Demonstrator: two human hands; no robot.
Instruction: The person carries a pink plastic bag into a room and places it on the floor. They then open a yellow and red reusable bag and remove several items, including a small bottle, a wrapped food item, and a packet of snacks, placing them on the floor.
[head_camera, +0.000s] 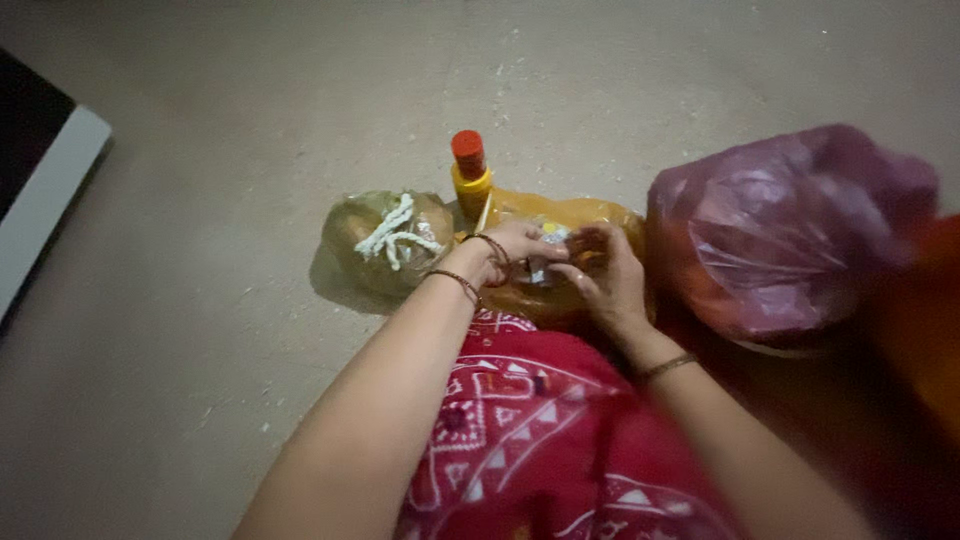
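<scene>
Resting on a bare grey floor (250, 130), directly ahead of the person's knees, lies a yellow plastic bag (560, 215), slumped and crumpled, its long axis running from 9 o'clock to 3 o'clock across the view. Both hands meet on its top. Left hand (515, 245): wrist with thin bangles, fingers curled forward and pressed against a small pale packet (548, 250) at the bag's mouth; this grip appears pinched on the packet, though blur leaves the exact finger contact uncertain. Right hand (605, 275): palm turned inward, fingers bent around the bag's plastic at 3 o'clock of the packet; whether it nips the film or merely rests on it cannot be told. The packet sits between the two grips, touching the left fingertips and just beside the right ones, so the left hand is the nearer. Yellow bottle with red cap (470, 175): upright, at 11 o'clock of the hands, touching the bag's far left edge. Clear bag holding white cord (390, 240): rounded, at 9 o'clock of the left hand, just beside the wrist. Purple plastic bag (780, 235): large, bulging, at 3 o'clock, near the right hand but apart from it. Red patterned cloth (540, 430): covers the lap at 6 o'clock. Dark panel with pale edge (45, 190): far off at 9 o'clock, at the frame's border.
</scene>
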